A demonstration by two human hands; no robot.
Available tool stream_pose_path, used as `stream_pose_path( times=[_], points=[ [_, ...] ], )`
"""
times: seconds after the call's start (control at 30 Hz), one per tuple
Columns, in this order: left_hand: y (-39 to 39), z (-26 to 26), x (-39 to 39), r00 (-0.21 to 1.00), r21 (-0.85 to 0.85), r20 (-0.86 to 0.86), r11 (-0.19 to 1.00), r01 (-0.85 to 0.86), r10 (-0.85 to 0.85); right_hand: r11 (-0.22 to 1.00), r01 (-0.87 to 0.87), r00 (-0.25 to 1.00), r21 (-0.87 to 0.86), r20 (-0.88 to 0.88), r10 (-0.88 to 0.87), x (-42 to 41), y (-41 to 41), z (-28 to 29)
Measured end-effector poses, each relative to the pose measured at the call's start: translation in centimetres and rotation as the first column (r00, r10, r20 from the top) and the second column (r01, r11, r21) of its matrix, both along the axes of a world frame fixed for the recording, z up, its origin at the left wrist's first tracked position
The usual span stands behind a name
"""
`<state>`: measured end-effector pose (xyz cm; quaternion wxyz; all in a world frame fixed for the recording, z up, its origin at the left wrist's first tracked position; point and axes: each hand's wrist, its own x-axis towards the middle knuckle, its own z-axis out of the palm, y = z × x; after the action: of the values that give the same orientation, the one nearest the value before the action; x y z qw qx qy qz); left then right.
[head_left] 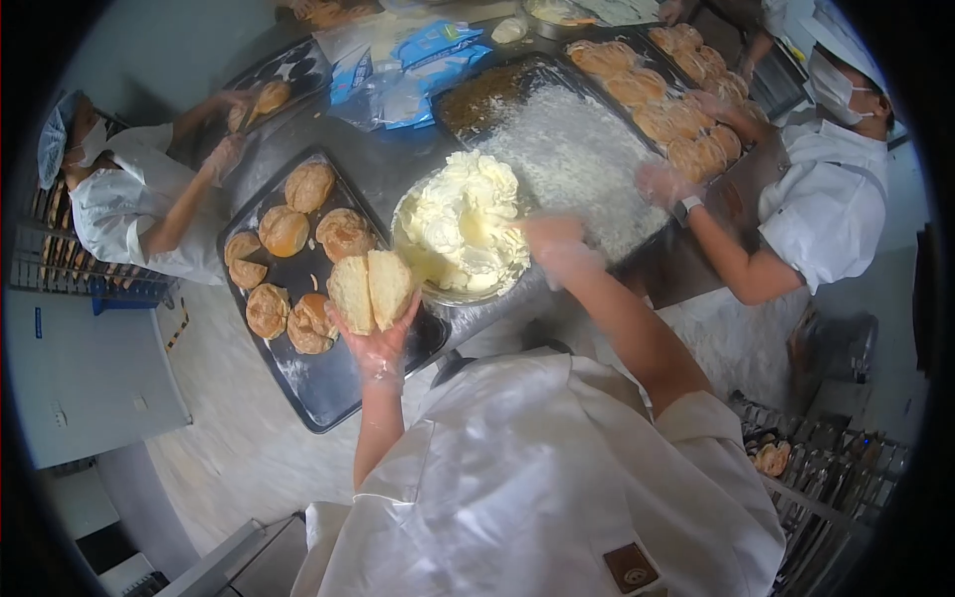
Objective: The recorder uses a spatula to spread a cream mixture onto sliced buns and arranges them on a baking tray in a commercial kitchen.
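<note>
My left hand (377,347), in a clear plastic glove, holds a split bread bun (371,291) with its pale cut faces turned up. Beside it stands a round metal bowl (466,301) heaped with pale yellow cream (466,216). At the bowl's right edge is my right hand (552,237), gloved and blurred; whether it grips a tool is unclear. Under and left of the bun lies a dark baking tray (317,399) with several browned buns, among them a round one (310,186) and one cut partly apart (245,260).
A flour-dusted tray (574,164) lies right of the bowl, blue plastic packages (433,60) behind. Co-workers stand left (149,179) and right (828,172), the right one's hands by a tray of breads (671,119). A rack (835,477) stands at lower right.
</note>
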<state>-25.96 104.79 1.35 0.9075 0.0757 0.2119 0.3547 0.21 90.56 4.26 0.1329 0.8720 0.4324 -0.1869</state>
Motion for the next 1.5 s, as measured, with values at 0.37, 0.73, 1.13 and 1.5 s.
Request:
stream_pose_path(
  times=[0.37, 0.73, 1.13, 1.5],
  points=[
    [-0.7, 2.3, 2.4, 0.985, 0.033, 0.029, 0.985, 0.171, -0.172, 0.82, 0.497, 0.557, 0.285, -0.829, -0.05, 0.6, -4.0, 1.4],
    [-1.5, 2.8, 8.1, 1.0, 0.038, -0.002, 0.999, 0.029, -0.029, 0.635, -0.064, 0.91, 0.77, -0.216, 0.354, -3.5, -5.6, 5.0],
    [-5.4, 2.8, 19.3, 0.921, 0.517, -0.167, 0.764, 0.387, -0.353, 0.335, 0.52, 0.802, 0.786, -0.584, 0.123, -1.3, -15.9, 1.8],
    [-1.8, 3.0, 17.9, 0.857, 0.665, -0.51, 0.666, 0.338, 0.074, 0.303, 0.929, 0.207, 0.21, -0.977, 0.045, -2.3, -14.1, 1.5]
  ],
)
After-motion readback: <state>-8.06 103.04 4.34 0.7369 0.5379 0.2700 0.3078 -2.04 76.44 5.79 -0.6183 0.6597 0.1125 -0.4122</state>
